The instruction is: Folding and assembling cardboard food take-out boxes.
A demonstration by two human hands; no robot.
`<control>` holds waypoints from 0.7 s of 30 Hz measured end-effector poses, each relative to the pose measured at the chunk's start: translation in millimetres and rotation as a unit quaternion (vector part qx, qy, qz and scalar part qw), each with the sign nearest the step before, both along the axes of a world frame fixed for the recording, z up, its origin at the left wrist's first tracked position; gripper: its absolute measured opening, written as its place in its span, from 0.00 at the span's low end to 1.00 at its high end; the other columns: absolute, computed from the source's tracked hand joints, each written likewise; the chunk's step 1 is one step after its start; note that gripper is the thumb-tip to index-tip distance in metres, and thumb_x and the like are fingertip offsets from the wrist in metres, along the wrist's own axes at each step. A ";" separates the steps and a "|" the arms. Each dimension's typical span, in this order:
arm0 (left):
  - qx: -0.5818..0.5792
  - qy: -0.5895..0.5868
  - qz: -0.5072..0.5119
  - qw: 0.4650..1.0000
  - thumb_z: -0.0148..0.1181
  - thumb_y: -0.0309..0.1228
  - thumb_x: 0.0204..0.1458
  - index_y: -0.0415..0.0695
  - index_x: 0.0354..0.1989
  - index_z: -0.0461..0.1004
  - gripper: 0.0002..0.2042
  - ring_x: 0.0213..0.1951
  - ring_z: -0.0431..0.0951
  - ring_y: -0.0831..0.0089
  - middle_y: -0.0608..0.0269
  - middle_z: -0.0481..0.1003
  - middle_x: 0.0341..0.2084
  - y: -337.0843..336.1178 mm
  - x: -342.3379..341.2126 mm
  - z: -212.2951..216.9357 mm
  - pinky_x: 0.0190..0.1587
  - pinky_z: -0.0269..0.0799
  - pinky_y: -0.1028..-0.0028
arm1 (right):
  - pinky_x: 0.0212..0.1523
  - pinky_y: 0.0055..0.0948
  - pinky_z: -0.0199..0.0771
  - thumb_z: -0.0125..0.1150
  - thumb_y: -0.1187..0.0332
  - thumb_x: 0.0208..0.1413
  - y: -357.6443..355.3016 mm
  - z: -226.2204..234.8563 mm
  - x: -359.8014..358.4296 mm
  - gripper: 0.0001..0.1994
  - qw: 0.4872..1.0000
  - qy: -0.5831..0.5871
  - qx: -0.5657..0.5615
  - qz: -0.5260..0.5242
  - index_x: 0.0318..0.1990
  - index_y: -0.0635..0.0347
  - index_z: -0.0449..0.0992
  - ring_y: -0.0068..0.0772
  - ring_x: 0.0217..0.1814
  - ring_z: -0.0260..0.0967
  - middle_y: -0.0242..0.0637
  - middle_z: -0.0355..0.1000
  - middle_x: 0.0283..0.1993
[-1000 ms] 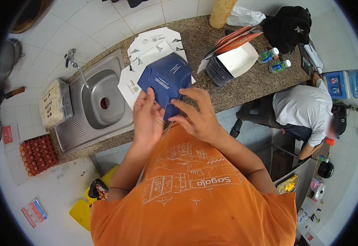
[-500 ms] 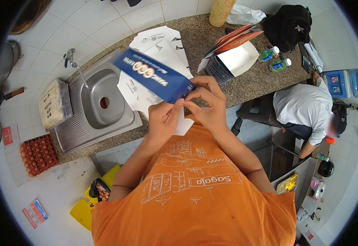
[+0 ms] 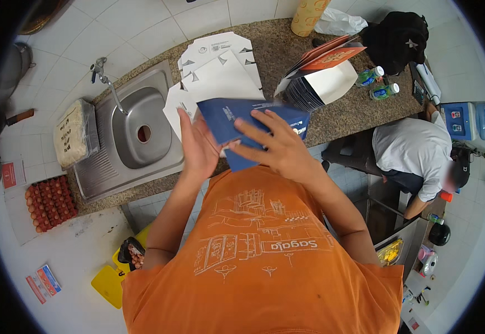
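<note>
A blue folded cardboard carton (image 3: 214,119) with light printing is held in the air before my chest, over the counter's front edge. My right hand (image 3: 278,147) lies across its near face, fingers spread over the card; its thumb is hard to make out. At the carton's left end, my left hand (image 3: 198,150) has its palm turned up and its thumb apart, with the fingers partly hidden at the carton's edge. Beyond lie flat white carton blanks (image 3: 220,75). To their right stands a nested stack of dark blue cartons (image 3: 298,92) with orange-faced pieces (image 3: 331,57).
A steel sink (image 3: 142,136) with a tap (image 3: 100,69) is at left, beside a bagged pale block (image 3: 75,133) and egg trays (image 3: 50,203). Two green bottles (image 3: 384,92) and a black cap (image 3: 401,39) sit at right. A person in white (image 3: 412,147) bends nearby.
The carton has swung round and its other face shows. My fingers have left their pinch at its corner; the right hand now spreads over it and the left has opened.
</note>
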State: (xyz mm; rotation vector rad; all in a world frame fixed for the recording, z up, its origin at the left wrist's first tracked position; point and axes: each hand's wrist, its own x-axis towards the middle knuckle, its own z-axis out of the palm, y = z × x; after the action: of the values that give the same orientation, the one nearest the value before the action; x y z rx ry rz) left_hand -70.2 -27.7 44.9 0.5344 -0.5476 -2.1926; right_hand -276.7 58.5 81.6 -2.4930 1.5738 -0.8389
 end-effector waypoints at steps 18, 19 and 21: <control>0.054 -0.013 0.087 0.995 0.49 0.39 0.72 0.40 0.55 0.73 0.15 0.51 0.80 0.68 0.57 0.79 0.51 50.4 -48.6 18.8 0.57 0.80 0.63 | 0.62 0.45 0.75 0.65 0.75 0.58 -6.1 -28.8 13.3 0.15 0.967 -0.238 -0.048 -0.076 0.52 0.56 0.83 0.62 0.64 0.72 0.61 0.62 0.71; 0.063 -0.001 0.099 0.993 0.49 0.39 0.72 0.40 0.55 0.73 0.15 0.51 0.81 0.67 0.57 0.79 0.51 54.7 -55.8 17.9 0.56 0.80 0.64 | 0.62 0.44 0.75 0.67 0.76 0.56 -8.0 -32.5 15.6 0.16 0.956 -0.269 -0.060 -0.102 0.52 0.56 0.84 0.62 0.65 0.71 0.61 0.63 0.70; 0.060 -0.012 0.121 0.991 0.49 0.37 0.72 0.39 0.54 0.73 0.14 0.50 0.81 0.67 0.57 0.78 0.50 52.2 -58.5 19.5 0.55 0.80 0.65 | 0.63 0.44 0.75 0.68 0.77 0.54 -11.0 -36.2 21.1 0.18 0.941 -0.302 -0.074 -0.131 0.53 0.55 0.84 0.61 0.66 0.71 0.60 0.64 0.69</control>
State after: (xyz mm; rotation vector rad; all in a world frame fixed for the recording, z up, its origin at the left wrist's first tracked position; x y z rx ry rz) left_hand -128.6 24.4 64.4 0.6558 -0.3445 -1.9971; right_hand -255.6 47.5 45.4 -1.8320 1.6525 -1.6183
